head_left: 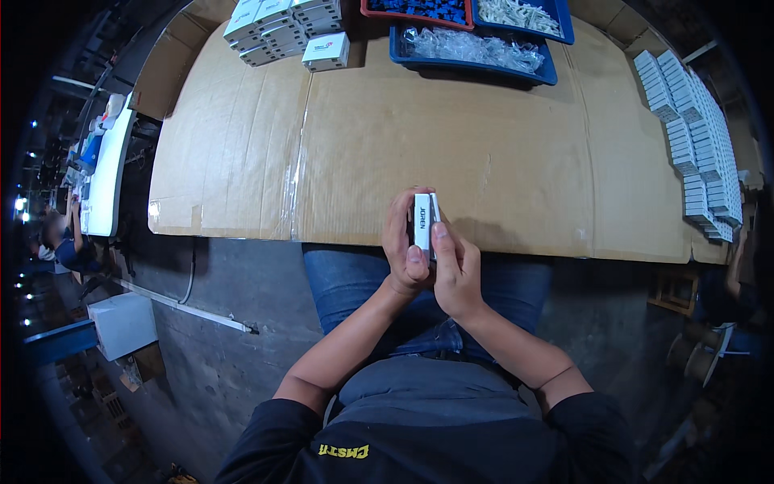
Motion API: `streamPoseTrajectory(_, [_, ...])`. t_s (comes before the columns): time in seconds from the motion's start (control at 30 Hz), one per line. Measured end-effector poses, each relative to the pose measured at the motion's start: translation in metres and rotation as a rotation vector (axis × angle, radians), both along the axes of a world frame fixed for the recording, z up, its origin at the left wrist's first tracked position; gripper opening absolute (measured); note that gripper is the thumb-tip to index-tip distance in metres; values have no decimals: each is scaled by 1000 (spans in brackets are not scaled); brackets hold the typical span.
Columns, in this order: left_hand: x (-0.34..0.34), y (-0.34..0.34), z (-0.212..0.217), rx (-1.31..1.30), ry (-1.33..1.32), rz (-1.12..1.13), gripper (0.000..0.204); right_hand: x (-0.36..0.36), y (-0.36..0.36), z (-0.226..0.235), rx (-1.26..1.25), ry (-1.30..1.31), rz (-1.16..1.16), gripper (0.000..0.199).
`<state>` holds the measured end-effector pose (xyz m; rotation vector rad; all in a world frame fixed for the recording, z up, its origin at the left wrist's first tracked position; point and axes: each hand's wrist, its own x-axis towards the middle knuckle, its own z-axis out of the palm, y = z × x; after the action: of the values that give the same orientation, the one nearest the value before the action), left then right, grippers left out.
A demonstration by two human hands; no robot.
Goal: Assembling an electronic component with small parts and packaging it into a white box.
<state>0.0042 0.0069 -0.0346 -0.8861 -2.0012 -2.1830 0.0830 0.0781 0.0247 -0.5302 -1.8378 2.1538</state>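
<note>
Over the near edge of the cardboard-covered table (451, 161), a small white box (422, 219) stands on its side between my two hands. My left hand (401, 246) wraps its left side, thumb against the near end. From the right, my right hand (456, 270) presses on it with the thumb along a white flap or panel (436, 208) that stands slightly apart from the box. Fingers of both hands are partly hidden behind the box. Whatever is inside it does not show.
White boxes (274, 36) are stacked at the far left, one (326, 52) in front. A blue tray (472, 74) of clear plastic bags, a red tray (379, 11) of blue parts and another blue tray (568, 24) of white pieces stand at the back. Stacked white boxes (693, 121) line the right edge.
</note>
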Motion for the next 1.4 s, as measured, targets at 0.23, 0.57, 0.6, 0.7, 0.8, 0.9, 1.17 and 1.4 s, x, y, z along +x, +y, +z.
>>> streamPoseTrajectory(0.23, [-11, -3, -6, -20, -132, -138, 110, -13, 38, -8, 110, 46, 168, 57])
streamPoseTrajectory(0.57, [-2, 3, 16, 182, -892, -307, 80, -11, 68, -20, 939, 188, 90, 77])
streamPoseTrajectory(0.6, [2, 2, 19, 181, -892, -306, 80, -14, 71, -24, 938, 188, 91, 77])
streamPoseTrajectory(0.7, [11, 4, 36, 197, -1129, -526, 79, -22, 84, -28, 1002, 432, 64, 90])
streamPoseTrajectory(0.8, [19, 7, 47, 217, -1152, -483, 72, -24, 87, -31, 1051, 539, 122, 94])
streamPoseTrajectory(0.9, [17, 7, 45, 185, -1101, -472, 69, -28, 81, -36, 1017, 633, 55, 94])
streamPoseTrajectory(1.17, [13, 6, 35, 122, -1085, -506, 76, -28, 75, -43, 892, 610, 34, 92])
streamPoseTrajectory(1.4, [21, 18, 12, -130, -356, -334, 56, -26, 63, -31, 157, 305, -62, 100])
